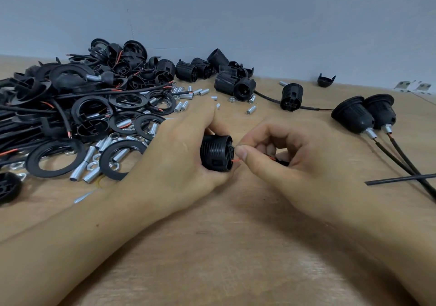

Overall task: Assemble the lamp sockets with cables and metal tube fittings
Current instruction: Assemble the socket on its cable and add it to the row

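- Head view: the left hand (179,150) is curled round a black threaded lamp socket (215,153), holding it on its side just above the wooden desk (236,246), near the middle of the view.
- The right hand (295,161) pinches a thin red wire (236,160) between thumb and forefinger, right at the socket's end face; the other fingers are curled in, over a black cable (282,163) largely hidden under the palm.
- To the left lies a heap of black rings (55,157), socket parts and red-tipped cables, with silver threaded metal tubes (90,153) and nuts scattered through it.
- Further back, loose threaded sockets (224,81) lie near the grey wall (236,10); one cabled socket (291,96) rests apart from them.
- At the right, two assembled sockets (364,114) lie side by side, touching, each with a metal tube and a black cable running out toward the desk's right edge.
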Motion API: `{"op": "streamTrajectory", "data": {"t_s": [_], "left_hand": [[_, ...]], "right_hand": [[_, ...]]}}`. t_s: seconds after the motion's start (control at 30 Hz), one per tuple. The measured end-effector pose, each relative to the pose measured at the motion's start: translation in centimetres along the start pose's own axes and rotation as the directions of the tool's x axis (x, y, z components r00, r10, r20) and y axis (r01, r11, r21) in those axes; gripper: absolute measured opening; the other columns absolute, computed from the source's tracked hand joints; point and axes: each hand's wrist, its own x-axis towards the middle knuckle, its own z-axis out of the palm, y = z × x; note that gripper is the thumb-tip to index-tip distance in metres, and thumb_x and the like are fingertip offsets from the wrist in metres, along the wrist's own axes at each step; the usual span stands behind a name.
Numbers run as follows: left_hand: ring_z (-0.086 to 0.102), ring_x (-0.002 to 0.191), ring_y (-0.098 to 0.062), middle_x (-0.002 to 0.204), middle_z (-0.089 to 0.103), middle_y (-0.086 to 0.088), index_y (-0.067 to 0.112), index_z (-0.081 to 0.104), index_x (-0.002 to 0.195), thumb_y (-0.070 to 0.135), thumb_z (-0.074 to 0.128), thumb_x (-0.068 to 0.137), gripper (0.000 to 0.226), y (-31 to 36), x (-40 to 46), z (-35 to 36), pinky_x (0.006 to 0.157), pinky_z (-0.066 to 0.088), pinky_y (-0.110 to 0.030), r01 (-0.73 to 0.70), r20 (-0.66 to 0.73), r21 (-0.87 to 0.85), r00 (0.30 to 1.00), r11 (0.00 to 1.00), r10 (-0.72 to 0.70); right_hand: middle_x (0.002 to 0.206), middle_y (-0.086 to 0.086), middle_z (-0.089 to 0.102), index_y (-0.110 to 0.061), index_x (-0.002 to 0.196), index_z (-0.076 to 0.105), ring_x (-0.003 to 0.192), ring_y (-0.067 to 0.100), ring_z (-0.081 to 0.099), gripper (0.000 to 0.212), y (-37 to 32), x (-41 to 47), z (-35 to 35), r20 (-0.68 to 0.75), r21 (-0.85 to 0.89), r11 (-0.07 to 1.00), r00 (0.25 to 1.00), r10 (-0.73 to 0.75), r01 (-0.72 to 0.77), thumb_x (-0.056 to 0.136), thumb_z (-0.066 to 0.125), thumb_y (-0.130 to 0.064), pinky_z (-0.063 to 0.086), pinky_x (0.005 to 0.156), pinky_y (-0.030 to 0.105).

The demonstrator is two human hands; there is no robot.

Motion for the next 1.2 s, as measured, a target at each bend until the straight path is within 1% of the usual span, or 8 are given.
{"op": "streamTrajectory", "data": {"t_s": [0.3, 0.43, 0.53, 0.73, 0.93, 1.03, 1.13, 1.2], "left_hand": [[0.063, 0.069, -0.022, 0.082, 0.067, -0.001, 0.002, 0.059, 0.084, 0.015, 0.081, 0.068, 0.030, -0.1, -0.1, -0.4, 0.059, 0.051, -0.036, -0.163, 0.097, 0.071, 0.983, 0.984, 0.156], [0.063, 0.068, -0.020, 0.080, 0.065, -0.001, 0.008, 0.057, 0.085, 0.021, 0.082, 0.065, 0.035, -0.2, -0.3, -0.4, 0.059, 0.050, -0.037, -0.035, 0.064, 0.031, 0.997, 0.999, 0.033], [0.063, 0.068, -0.018, 0.080, 0.063, -0.002, 0.011, 0.054, 0.083, 0.025, 0.083, 0.064, 0.038, 0.0, -0.3, -0.2, 0.060, 0.050, -0.037, 0.036, 0.017, -0.017, 0.999, 0.999, -0.036], [0.067, 0.067, -0.020, 0.075, 0.067, -0.001, 0.019, 0.051, 0.078, 0.024, 0.085, 0.063, 0.037, 0.7, -0.5, 0.2, 0.059, 0.054, -0.038, 0.084, -0.036, -0.137, 0.995, 0.987, -0.089], [0.065, 0.063, -0.018, 0.072, 0.066, 0.002, 0.011, 0.055, 0.079, 0.023, 0.083, 0.063, 0.035, 0.5, -0.6, 0.2, 0.057, 0.051, -0.035, 0.070, -0.005, -0.097, 0.997, 0.993, -0.071], [0.063, 0.065, -0.012, 0.073, 0.065, 0.006, 0.025, 0.049, 0.081, 0.023, 0.089, 0.063, 0.043, 0.4, -0.4, 0.2, 0.060, 0.051, -0.029, 0.104, -0.019, -0.087, 0.994, 0.991, -0.106], [0.059, 0.069, -0.010, 0.074, 0.062, 0.011, 0.027, 0.048, 0.082, 0.015, 0.092, 0.062, 0.050, 0.0, -0.2, 0.3, 0.061, 0.045, -0.016, 0.151, -0.016, -0.077, 0.988, 0.985, -0.153], [0.060, 0.071, -0.013, 0.077, 0.063, 0.011, 0.021, 0.051, 0.083, 0.013, 0.092, 0.062, 0.046, -0.3, -0.2, 0.2, 0.063, 0.045, -0.017, 0.161, -0.010, -0.064, 0.987, 0.985, -0.162]], "right_hand": [[0.054, -0.014, 0.050, -0.016, 0.074, 0.071, 0.044, 0.002, 0.044, 0.014, -0.1, 0.0, -0.9, 0.119, 0.103, 0.992, 0.991, 0.065, -0.078, 0.086, 0.071, -0.009, 0.030, 0.044, 0.007], [0.059, -0.020, 0.059, -0.022, 0.078, 0.070, 0.050, 0.000, 0.046, 0.011, -0.2, 0.0, -0.7, 0.114, 0.031, 0.998, 0.992, 0.048, -0.052, 0.088, 0.068, -0.017, 0.033, 0.048, 0.006], [0.065, -0.014, 0.065, -0.019, 0.079, 0.069, 0.048, 0.000, 0.046, 0.011, -0.3, 0.0, -0.4, 0.033, 0.052, 0.998, 0.999, 0.028, -0.030, 0.088, 0.065, -0.024, 0.032, 0.048, 0.005], [0.066, -0.010, 0.067, -0.014, 0.080, 0.068, 0.052, 0.003, 0.049, 0.011, 0.0, -0.2, 0.0, -0.015, 0.103, 0.994, 1.000, -0.019, 0.021, 0.089, 0.065, -0.020, 0.035, 0.052, 0.007], [0.064, -0.013, 0.064, -0.016, 0.081, 0.069, 0.052, 0.003, 0.049, 0.010, 0.5, -0.3, 0.4, 0.024, 0.074, 0.997, 1.000, -0.011, 0.009, 0.088, 0.064, -0.021, 0.035, 0.053, 0.008], [0.063, -0.019, 0.062, -0.020, 0.081, 0.065, 0.050, -0.002, 0.049, 0.015, 0.7, 0.0, 0.5, 0.026, 0.134, 0.990, 0.999, 0.040, -0.044, 0.092, 0.059, -0.027, 0.035, 0.051, 0.005], [0.079, -0.013, 0.064, -0.028, 0.089, 0.064, 0.070, 0.001, 0.055, 0.010, 1.2, 0.6, 0.1, 0.066, 0.284, 0.947, 0.988, 0.137, -0.150, 0.087, 0.055, -0.031, 0.043, 0.069, 0.020], [0.093, -0.005, 0.065, -0.031, 0.099, 0.064, 0.082, 0.019, 0.057, 0.027, 1.6, 0.6, -0.6, 0.063, 0.311, 0.934, 0.985, 0.164, -0.175, 0.076, 0.056, -0.020, 0.046, 0.076, 0.034]]}}
